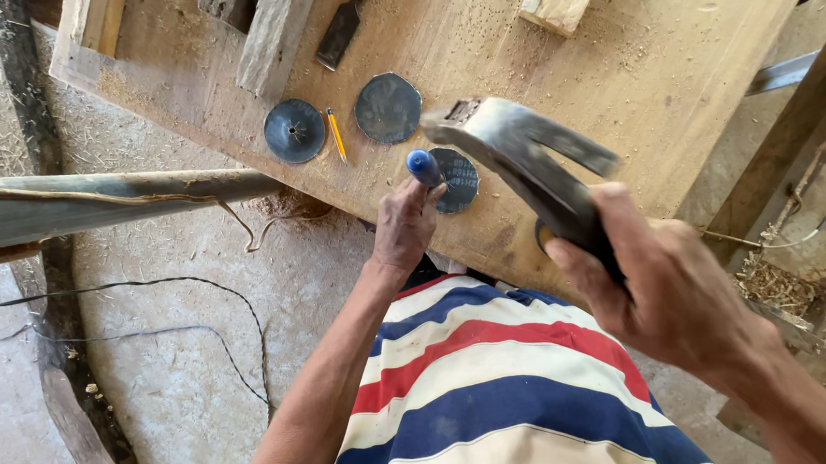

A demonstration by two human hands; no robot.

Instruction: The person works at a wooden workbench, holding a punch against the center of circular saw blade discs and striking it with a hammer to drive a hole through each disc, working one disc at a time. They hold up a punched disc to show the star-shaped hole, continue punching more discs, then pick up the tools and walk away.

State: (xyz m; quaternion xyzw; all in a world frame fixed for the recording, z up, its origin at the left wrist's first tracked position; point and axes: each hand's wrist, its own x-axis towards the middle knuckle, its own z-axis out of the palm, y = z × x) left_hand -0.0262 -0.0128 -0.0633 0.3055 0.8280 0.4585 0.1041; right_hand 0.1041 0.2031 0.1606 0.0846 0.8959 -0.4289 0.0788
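Left hand: my left hand [403, 225] is closed around a tool with a blue handle [423, 166], held upright; the blue end sticks out above my fingers.
Tool tip: it stands on a dark round disc [458, 178] lying on the workbench [671, 39], just beside my fingertips.
Right hand: my right hand [674, 291] is gripped tight on the handle of a claw hammer [514, 147], raised above the bench; its head is up and to the right of the blue handle.
Beyond my left hand: two more round discs [388, 109] and a yellow pencil [337, 136] between them.
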